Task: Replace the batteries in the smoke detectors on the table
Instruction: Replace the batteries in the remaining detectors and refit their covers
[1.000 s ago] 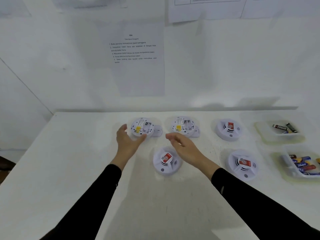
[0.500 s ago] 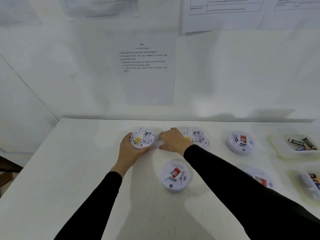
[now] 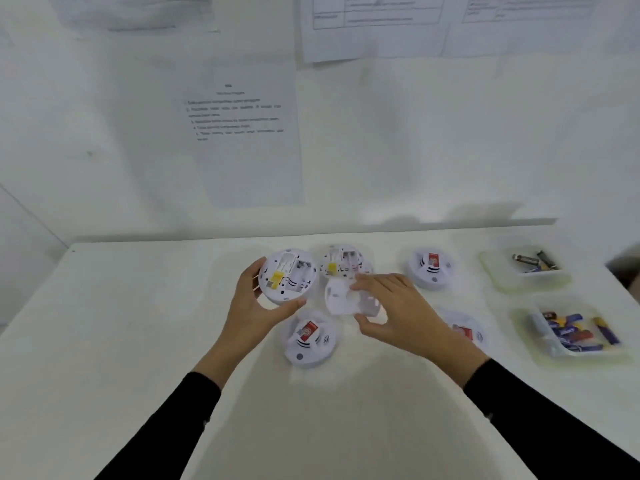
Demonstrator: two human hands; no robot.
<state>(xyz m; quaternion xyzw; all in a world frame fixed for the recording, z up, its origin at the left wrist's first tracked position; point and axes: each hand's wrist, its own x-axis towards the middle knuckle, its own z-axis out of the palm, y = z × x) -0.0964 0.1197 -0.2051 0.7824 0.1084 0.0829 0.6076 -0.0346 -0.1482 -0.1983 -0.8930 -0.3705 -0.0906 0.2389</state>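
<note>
An opened smoke detector [image 3: 289, 274] is held tilted above the table [image 3: 104, 341] in the left hand [image 3: 254, 311], fingers curled round its rim, its battery bay facing up. A white cover plate [image 3: 348, 296] is pinched in the right hand [image 3: 398, 306] between thumb and fingertips, just beside that detector. A second opened detector [image 3: 343, 263] lies behind the plate; three closed ones sit on the table — one below the hands [image 3: 308, 337], one to the right at the back [image 3: 431, 268], one partly hidden by the right wrist [image 3: 464, 329].

The bay looks empty, though blur leaves this uncertain. If the plate were fitted now, the detector could be closed without batteries. The plate could also be misaligned with the rim and its catches forced, since both parts are held in the air with no support. The loose pinch could let the plate drop onto the detector below. Fresh batteries appear to lie in the near tray [image 3: 575, 332], well apart from both hands, and spent ones in the far tray [image 3: 530, 265] — the two could be mixed up.

Compared with half a second ago, the detector has been lifted off the table, and the right hand, then resting between the two opened detectors, now carries the plate.
</note>
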